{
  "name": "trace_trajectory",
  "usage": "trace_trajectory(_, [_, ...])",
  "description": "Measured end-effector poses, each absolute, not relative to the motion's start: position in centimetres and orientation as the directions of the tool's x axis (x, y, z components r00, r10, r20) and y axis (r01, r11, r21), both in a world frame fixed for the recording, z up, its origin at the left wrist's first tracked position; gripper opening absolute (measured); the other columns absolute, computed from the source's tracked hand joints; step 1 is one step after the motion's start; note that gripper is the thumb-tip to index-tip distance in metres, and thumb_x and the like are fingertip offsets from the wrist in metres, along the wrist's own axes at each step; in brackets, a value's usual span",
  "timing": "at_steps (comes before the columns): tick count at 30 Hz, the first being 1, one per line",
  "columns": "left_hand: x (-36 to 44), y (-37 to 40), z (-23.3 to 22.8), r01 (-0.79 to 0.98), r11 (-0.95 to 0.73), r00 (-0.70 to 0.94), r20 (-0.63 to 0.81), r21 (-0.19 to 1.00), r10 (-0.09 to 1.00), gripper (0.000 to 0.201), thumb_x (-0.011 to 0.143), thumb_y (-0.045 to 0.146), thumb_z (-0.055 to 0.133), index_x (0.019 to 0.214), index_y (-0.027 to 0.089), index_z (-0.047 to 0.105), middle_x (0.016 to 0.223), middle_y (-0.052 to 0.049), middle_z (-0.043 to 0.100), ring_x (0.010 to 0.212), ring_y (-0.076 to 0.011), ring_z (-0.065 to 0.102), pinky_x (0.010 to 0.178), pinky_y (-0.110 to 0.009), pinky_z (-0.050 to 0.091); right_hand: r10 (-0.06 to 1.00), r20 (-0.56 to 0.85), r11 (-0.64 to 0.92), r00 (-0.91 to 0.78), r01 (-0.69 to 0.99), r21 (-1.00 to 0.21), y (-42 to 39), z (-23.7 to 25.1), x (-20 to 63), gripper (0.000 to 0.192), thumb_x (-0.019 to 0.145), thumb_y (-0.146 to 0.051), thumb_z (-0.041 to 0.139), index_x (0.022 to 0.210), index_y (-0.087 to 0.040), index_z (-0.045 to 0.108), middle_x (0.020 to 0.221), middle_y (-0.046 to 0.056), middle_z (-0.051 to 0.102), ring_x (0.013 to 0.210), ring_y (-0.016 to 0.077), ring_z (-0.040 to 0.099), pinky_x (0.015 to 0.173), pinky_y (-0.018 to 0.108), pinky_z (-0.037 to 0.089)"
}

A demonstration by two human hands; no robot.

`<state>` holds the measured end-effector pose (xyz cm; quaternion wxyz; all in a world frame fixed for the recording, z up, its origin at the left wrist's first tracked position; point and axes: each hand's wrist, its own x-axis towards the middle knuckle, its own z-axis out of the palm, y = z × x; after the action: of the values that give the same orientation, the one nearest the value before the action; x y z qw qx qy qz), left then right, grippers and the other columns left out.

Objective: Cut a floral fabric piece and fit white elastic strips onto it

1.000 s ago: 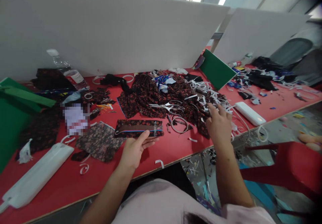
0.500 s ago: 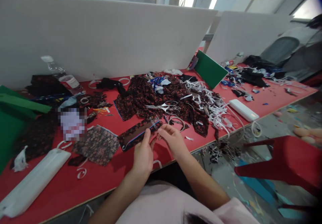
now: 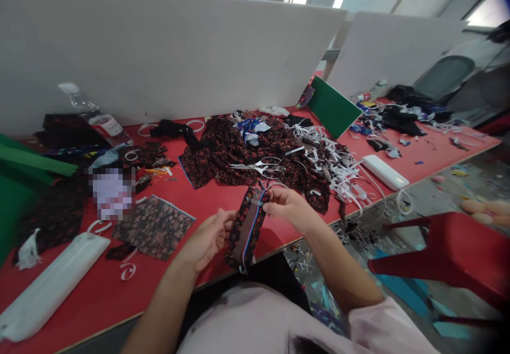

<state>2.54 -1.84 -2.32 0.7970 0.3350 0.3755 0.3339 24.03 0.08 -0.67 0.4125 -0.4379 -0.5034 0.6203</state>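
A dark floral fabric strip (image 3: 235,240) with a brown band down its middle hangs tilted over the table's front edge. A thin blue, pink and white cord (image 3: 252,234) runs along it. My right hand (image 3: 286,205) pinches the strip's upper right edge between thumb and fingers. At the strip's left edge is my left hand (image 3: 209,238), loosely curled, with its fingertips touching the strip and partly hidden behind it. Just beyond lie silver scissors (image 3: 261,168) on a heap of dark floral fabric (image 3: 223,155).
A greyish floral piece (image 3: 153,226) and a long white plastic device (image 3: 56,285) lie on the red table (image 3: 159,287) to the left. White trimmings (image 3: 338,171) and a smaller white device (image 3: 384,172) are on the right. A red stool (image 3: 450,258) stands nearby. A plastic bottle (image 3: 105,126) leans at the back.
The strip has swung from lying sideways to pointing toward my body. My right hand has moved right and up with its upper end. My left hand has shifted left, its thumb off the strip's face.
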Motion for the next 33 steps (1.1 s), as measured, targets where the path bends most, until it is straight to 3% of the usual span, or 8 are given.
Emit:
trace_trajectory(4, [4.2, -2.0, -1.4, -0.162, 0.510, 0.507, -0.372, 0.845, 0.778, 0.036, 0.076, 0.038, 0.062, 0.102, 0.013, 0.059, 0.089, -0.012, 0.069, 0.070, -0.0184, 0.065, 0.061, -0.028, 0.051, 0.914, -0.168, -0.187, -0.369, -0.017, -0.982, 0.4, -1.8, 23.6, 0.019, 0.067, -0.028, 0.071, 0.073, -0.014, 0.059, 0.062, -0.004, 0.056, 0.057, 0.0067, 0.047, 0.057, 0.021, 0.036])
trace_trajectory(9, [4.9, -2.1, -1.6, -0.143, 0.472, 0.460, -0.364, 0.870, 0.810, 0.033, 0.080, 0.039, 0.056, 0.101, 0.014, 0.058, 0.083, -0.009, 0.069, 0.066, -0.0168, 0.065, 0.058, -0.027, 0.050, 0.816, -0.183, -0.321, -0.549, -0.167, -0.932, 1.5, -2.5, 24.4, 0.048, 0.063, -0.042, 0.075, 0.099, -0.014, 0.062, 0.090, 0.004, 0.063, 0.076, 0.0123, 0.057, 0.068, 0.024, 0.044])
trace_trajectory(12, [4.7, -2.1, -1.7, -0.085, 0.451, 0.445, -0.371, 0.889, 0.815, 0.031, 0.080, 0.040, 0.056, 0.097, 0.014, 0.059, 0.084, -0.009, 0.069, 0.061, -0.0129, 0.062, 0.057, -0.024, 0.048, 0.838, -0.160, -0.280, -0.522, -0.159, -0.947, 1.9, -2.2, 23.8, 0.047, 0.068, -0.046, 0.070, 0.104, -0.015, 0.063, 0.098, 0.006, 0.064, 0.084, 0.0128, 0.058, 0.075, 0.024, 0.043])
trace_trajectory(16, [4.7, -2.3, -2.2, 0.003, 0.415, 0.422, -0.377, 0.910, 0.824, 0.031, 0.080, 0.042, 0.055, 0.095, 0.015, 0.060, 0.082, -0.008, 0.069, 0.061, -0.0123, 0.061, 0.056, -0.022, 0.047, 0.892, -0.180, -0.214, -0.415, -0.037, -0.976, 2.3, -1.8, 22.2, 0.028, 0.070, -0.037, 0.070, 0.086, -0.015, 0.067, 0.078, 0.001, 0.064, 0.070, 0.0087, 0.055, 0.066, 0.021, 0.042])
trace_trajectory(22, [4.6, -2.4, -2.6, 0.030, 0.422, 0.400, -0.397, 0.906, 0.826, 0.034, 0.078, 0.044, 0.055, 0.095, 0.014, 0.059, 0.081, -0.008, 0.068, 0.061, -0.0136, 0.060, 0.054, -0.023, 0.046, 0.912, -0.193, -0.204, -0.361, 0.008, -0.979, 2.5, -2.0, 21.2, 0.019, 0.070, -0.032, 0.068, 0.074, -0.013, 0.064, 0.063, -0.002, 0.059, 0.055, 0.0070, 0.049, 0.056, 0.021, 0.039])
trace_trajectory(27, [4.9, -2.6, -2.5, -0.042, 0.438, 0.375, -0.392, 0.898, 0.840, 0.039, 0.080, 0.049, 0.049, 0.097, 0.015, 0.057, 0.075, -0.005, 0.066, 0.057, -0.0135, 0.057, 0.054, -0.025, 0.046, 0.958, -0.049, 0.018, -0.281, 0.228, -0.974, 1.9, -1.1, 20.8, 0.014, 0.076, -0.028, 0.061, 0.075, -0.015, 0.064, 0.063, -0.002, 0.059, 0.056, 0.0088, 0.050, 0.055, 0.022, 0.038])
trace_trajectory(33, [5.0, -2.6, -3.1, 0.136, 0.206, 0.223, -0.232, 0.969, 0.947, 0.038, 0.082, 0.048, 0.045, 0.087, 0.015, 0.062, 0.063, 0.001, 0.057, 0.057, -0.0121, 0.049, 0.053, -0.021, 0.037, 0.893, 0.338, 0.447, -0.296, 0.515, -0.731, 0.8, -0.1, 20.4, 0.007, 0.079, -0.019, 0.060, 0.073, -0.017, 0.065, 0.071, 0.001, 0.061, 0.072, 0.0129, 0.053, 0.069, 0.027, 0.039])
